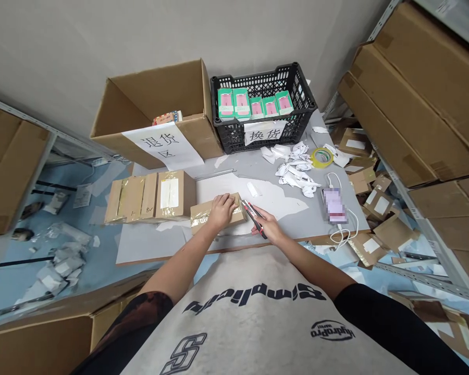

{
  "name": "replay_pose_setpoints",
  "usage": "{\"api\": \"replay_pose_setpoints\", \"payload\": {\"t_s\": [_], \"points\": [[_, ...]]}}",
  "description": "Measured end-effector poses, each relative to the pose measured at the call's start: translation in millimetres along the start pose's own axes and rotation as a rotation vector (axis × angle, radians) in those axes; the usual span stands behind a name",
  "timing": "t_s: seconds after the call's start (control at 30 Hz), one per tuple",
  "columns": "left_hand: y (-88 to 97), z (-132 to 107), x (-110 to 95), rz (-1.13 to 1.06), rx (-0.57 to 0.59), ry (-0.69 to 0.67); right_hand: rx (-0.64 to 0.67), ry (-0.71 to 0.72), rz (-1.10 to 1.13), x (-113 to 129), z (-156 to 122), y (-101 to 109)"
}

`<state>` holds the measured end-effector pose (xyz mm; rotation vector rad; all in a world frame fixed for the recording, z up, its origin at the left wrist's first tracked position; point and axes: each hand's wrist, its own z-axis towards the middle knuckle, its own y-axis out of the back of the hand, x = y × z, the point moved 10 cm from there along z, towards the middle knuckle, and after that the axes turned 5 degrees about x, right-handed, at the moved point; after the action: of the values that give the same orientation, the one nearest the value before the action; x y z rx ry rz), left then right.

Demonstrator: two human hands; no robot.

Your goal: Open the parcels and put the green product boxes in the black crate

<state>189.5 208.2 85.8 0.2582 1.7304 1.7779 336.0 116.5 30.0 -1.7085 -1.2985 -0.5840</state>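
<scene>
A small taped cardboard box point(203, 213) lies on the table in front of me. My left hand point(222, 209) grips it from above, fingers bent over its top near the right end. In my right hand point(269, 225) is a red and black utility knife point(255, 219), its front end against or very near the box's right end. Which of these two I cannot tell. Just left of the box stands a row of several cardboard boxes point(175, 195), the nearest with a white label.
Behind stand a large open carton point(140, 148) with a paper sign and a black crate point(230, 136) holding several green-and-pink boxes. Crumpled paper point(297, 169), a yellow tape roll point(322, 157) and a cabled phone point(335, 205) lie on the table's right side. Shelves with cartons point(426, 99) flank it.
</scene>
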Motion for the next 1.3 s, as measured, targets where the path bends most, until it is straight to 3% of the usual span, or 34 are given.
{"api": "replay_pose_setpoints", "payload": {"t_s": [0.43, 0.93, 1.3], "points": [[1.9, -2.1, -2.0, -0.015, -0.014, 0.003, 0.019, -0.005, -0.034, 0.4, 3.4, -7.8], [-1.2, -0.8, 0.0, -0.021, 0.006, -0.003, -0.015, -0.048, -0.372, 16.2, -0.8, -4.4], [-3.3, -0.5, -0.6, -0.021, 0.043, 0.015, 0.043, -0.086, -0.321, 14.0, -1.1, -7.8]]}}
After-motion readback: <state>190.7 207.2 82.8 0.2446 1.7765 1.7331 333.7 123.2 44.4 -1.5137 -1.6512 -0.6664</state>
